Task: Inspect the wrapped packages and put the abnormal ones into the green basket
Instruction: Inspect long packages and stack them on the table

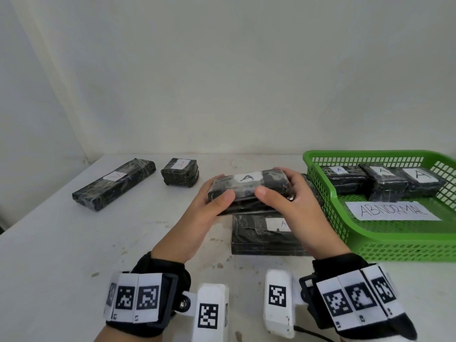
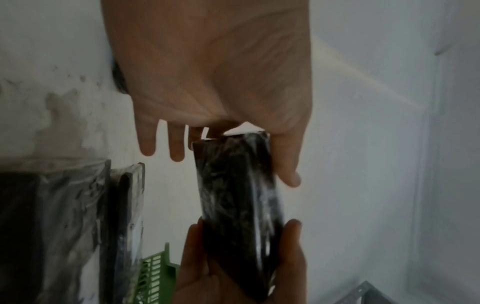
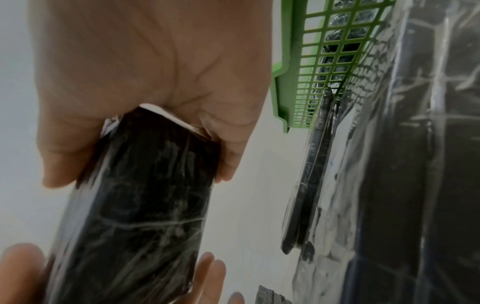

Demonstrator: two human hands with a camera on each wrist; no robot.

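Both hands hold one black wrapped package [image 1: 246, 187] with a white "A" label, lifted slightly above the table's middle. My left hand [image 1: 222, 187] grips its left end and my right hand [image 1: 274, 182] grips its right end, thumbs on the near side. In the left wrist view the package [image 2: 239, 195] is pinched between thumb and fingers. In the right wrist view its glossy wrapped side [image 3: 135, 226] fills the lower left. The green basket [image 1: 407, 250] stands at the right, with three wrapped packages [image 1: 385, 185] and an "ABNORMAL" sign [image 1: 392, 211] inside.
Below the hands another labelled package [image 1: 261, 235] lies flat, with a further one [image 1: 246, 208] partly hidden behind it. A long package [image 1: 113, 185] and a small blocky one [image 1: 180, 172] sit at the back left. A white wall stands behind the table.
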